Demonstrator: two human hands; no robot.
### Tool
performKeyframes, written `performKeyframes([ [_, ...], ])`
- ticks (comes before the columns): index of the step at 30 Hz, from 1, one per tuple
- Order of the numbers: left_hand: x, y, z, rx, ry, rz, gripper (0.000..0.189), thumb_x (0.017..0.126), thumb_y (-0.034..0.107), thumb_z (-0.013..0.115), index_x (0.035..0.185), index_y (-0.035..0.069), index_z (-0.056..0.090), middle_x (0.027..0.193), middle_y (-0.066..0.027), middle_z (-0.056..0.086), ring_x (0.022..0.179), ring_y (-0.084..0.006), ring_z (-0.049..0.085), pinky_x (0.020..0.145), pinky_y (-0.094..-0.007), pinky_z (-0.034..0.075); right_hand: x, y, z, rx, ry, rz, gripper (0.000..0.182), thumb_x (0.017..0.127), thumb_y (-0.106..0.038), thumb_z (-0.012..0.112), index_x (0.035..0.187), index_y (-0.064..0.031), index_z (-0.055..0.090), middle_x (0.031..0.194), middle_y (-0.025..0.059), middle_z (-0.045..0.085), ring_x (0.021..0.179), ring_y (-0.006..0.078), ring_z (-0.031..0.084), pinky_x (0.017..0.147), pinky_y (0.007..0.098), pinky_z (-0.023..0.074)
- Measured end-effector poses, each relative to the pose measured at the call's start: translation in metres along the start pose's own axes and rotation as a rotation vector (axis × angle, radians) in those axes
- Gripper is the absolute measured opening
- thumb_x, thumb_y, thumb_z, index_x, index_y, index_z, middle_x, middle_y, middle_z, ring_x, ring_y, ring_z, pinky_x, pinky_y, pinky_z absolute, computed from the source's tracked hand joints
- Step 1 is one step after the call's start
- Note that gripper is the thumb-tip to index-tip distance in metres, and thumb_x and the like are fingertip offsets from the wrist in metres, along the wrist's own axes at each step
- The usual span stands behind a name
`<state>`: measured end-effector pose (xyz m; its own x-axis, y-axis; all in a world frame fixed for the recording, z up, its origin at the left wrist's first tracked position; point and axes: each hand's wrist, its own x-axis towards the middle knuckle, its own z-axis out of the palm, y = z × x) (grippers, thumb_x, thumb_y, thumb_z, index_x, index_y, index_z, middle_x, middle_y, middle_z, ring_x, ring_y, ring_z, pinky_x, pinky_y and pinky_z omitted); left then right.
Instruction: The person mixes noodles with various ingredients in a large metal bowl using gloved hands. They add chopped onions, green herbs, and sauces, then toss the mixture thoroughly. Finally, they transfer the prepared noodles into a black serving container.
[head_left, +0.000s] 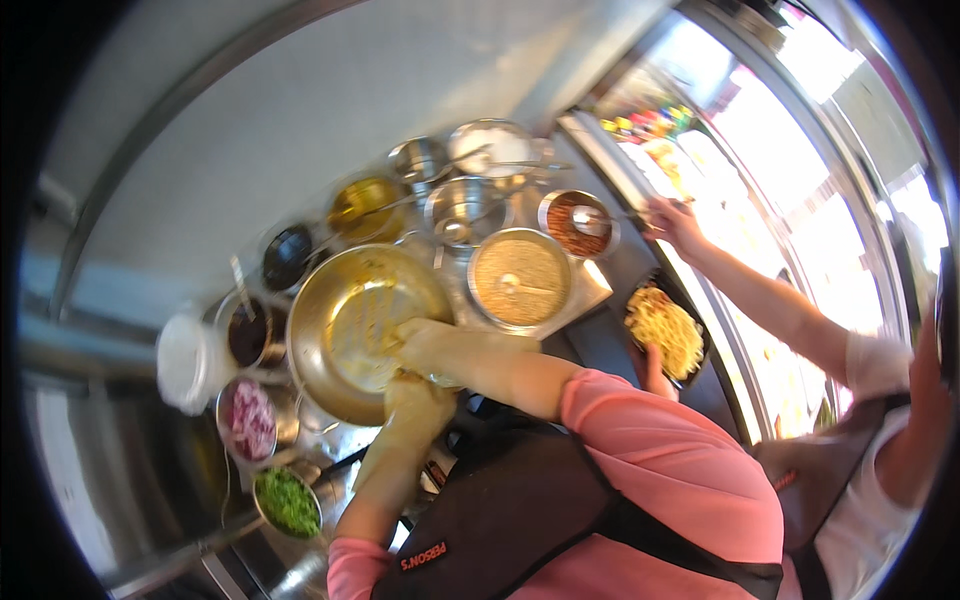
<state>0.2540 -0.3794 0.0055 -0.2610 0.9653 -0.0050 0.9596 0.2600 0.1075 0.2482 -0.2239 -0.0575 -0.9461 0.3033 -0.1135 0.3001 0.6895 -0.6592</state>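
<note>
A large metal mixing bowl (307, 337) stands before me, with yellowish smears and streaks inside. Both my hands wear translucent, yellowish gloves and meet over its near right part. My right hand (421, 346) lies just above my left hand (412, 397) in the picture, the two close together or touching. Blur and overlap hide my fingertips, so whether anything is between them cannot be told. Right of the bowl stands a round metal pan of tan, grainy food (520, 277) with a spoon in it.
A co-worker's hand (679, 229) holds a spoon over a pan of reddish food (574, 225); their other hand holds a black tray of noodles (667, 330). Around stand an oil container (367, 210), dark sauce (247, 334), chopped onion (253, 420), chopped greens (287, 501) and a white tub (184, 364).
</note>
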Motion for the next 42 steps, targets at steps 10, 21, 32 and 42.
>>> performKeyframes([
  [10,-0.051,-0.131,-0.002,0.247,0.186,0.152,0.023,0.103,0.018,0.07,0.11,0.008,0.088,0.109,-0.0138,0.086,0.116,-0.0413,0.077,0.116,-0.053,0.054,-0.002,0.023,-0.007,0.208,0.128,0.102,0.041,0.115,-0.039,0.059,0.118,-0.0083,0.086,0.112,0.0201,0.084,0.105,0.0402,0.08,0.099,0.0513,0.062],
  [21,0.022,-0.12,-0.028,-0.91,0.401,-0.24,0.033,0.12,0.018,0.067,0.144,-0.001,0.078,0.138,-0.0121,0.081,0.127,-0.0221,0.073,0.115,-0.0372,0.053,-0.032,-0.012,-0.074,-1.006,-0.384,-0.153,0.02,0.1,-0.025,0.081,0.112,-0.0155,0.093,0.104,0.0068,0.089,0.096,0.028,0.084,0.071,0.0527,0.0648],
  [32,0.021,-0.026,-0.049,-0.18,0.01,-0.544,0.043,0.109,0.047,0.074,0.135,0.014,0.082,0.135,-0.0125,0.084,0.122,-0.0415,0.078,0.106,-0.0502,0.06,-0.076,-0.004,-0.089,-1.248,-0.248,-0.453,0.013,0.095,-0.02,0.084,0.086,-0.013,0.09,0.072,-0.0012,0.074,0.059,0.0148,0.066,0.045,0.0377,0.0515],
  [42,0.016,-0.033,-0.038,-0.236,0.026,-0.536,0.041,0.107,0.044,0.076,0.136,0.016,0.083,0.135,-0.012,0.084,0.124,-0.0376,0.079,0.107,-0.0467,0.059,-0.073,-0.003,-0.074,-1.149,-0.2,-0.346,0.016,0.101,-0.023,0.078,0.104,-0.0105,0.087,0.091,0.0016,0.078,0.079,0.0191,0.072,0.065,0.0425,0.0573],
])
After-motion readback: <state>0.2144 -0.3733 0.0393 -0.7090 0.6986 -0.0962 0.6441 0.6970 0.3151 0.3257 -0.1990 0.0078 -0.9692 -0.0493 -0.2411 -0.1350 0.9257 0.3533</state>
